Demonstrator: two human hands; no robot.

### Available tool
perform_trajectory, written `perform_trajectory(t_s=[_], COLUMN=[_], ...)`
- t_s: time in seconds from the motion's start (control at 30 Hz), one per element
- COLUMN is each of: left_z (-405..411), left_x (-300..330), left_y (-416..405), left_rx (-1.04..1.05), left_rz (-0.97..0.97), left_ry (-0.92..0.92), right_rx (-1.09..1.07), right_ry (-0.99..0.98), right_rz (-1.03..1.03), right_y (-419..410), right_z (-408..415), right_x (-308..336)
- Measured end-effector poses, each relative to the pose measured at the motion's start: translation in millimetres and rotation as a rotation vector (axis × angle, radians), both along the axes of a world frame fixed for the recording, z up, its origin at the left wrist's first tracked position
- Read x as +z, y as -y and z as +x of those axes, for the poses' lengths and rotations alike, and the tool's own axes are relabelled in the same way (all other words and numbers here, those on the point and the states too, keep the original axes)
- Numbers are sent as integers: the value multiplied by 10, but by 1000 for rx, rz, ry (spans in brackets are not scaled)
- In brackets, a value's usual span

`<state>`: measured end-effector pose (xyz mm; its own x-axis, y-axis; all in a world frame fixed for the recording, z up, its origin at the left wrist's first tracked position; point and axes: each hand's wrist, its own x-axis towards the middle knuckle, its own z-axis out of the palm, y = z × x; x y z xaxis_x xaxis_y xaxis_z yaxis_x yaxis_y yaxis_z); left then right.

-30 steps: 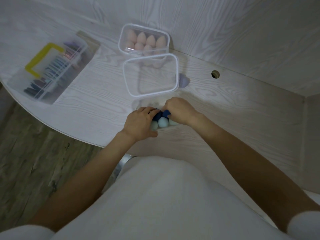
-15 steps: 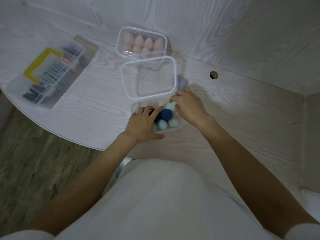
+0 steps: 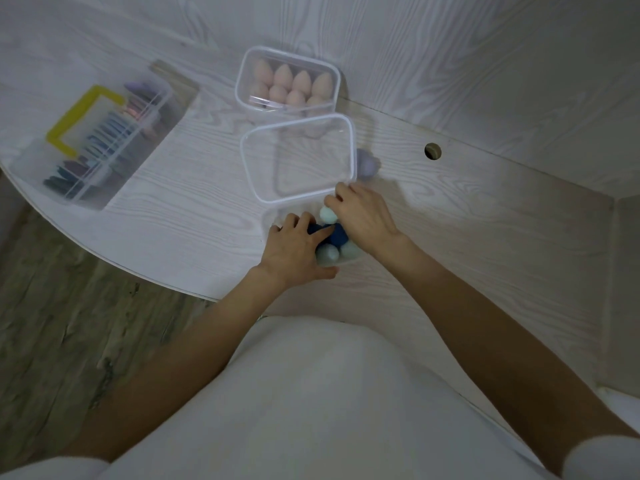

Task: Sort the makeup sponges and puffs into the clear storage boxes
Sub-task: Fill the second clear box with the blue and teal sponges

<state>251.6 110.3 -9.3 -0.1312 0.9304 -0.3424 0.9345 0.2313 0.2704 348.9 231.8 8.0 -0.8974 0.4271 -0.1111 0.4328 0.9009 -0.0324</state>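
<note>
Both hands work inside the near clear box [image 3: 277,216], packing blue and mint sponges. The left hand [image 3: 294,247] lies flat, fingers spread over a navy sponge [image 3: 337,235], pressing rather than gripping. The right hand [image 3: 363,216] curls loosely above a mint sponge [image 3: 327,213]; whether it pinches it I cannot tell. One lilac sponge [image 3: 367,164] waits loose on the table [image 3: 194,209], right of the clear lid [image 3: 299,157]. Likely feather-light and squashy, these are best taken gently round their fat middle.

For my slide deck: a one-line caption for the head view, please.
Both hands arrange blue sponges in a clear box; its lid stands open.
</note>
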Motion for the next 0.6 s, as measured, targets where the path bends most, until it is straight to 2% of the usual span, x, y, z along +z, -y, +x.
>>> perform_trajectory(t_s=[0.13,0.27,0.4,0.53,0.6], left_z=[-36,-88,-91,-164,-174], left_x=[18,62,43,3,-7], left_y=[43,110,143,178,189], left_rx=[14,165,121,53,64], left_rz=[78,91,122,225,255], left_ry=[89,220,209,13,-41], right_rx=[66,18,5,-423,-610], right_ry=[-12,-113,-113,-534,-575], right_rz=[-91,-285,-395,-485,-390], right_y=[92,58,61,-133,-373], right_z=[-61,-29,27,209,295], right_x=[-153,-206,-87,154,155])
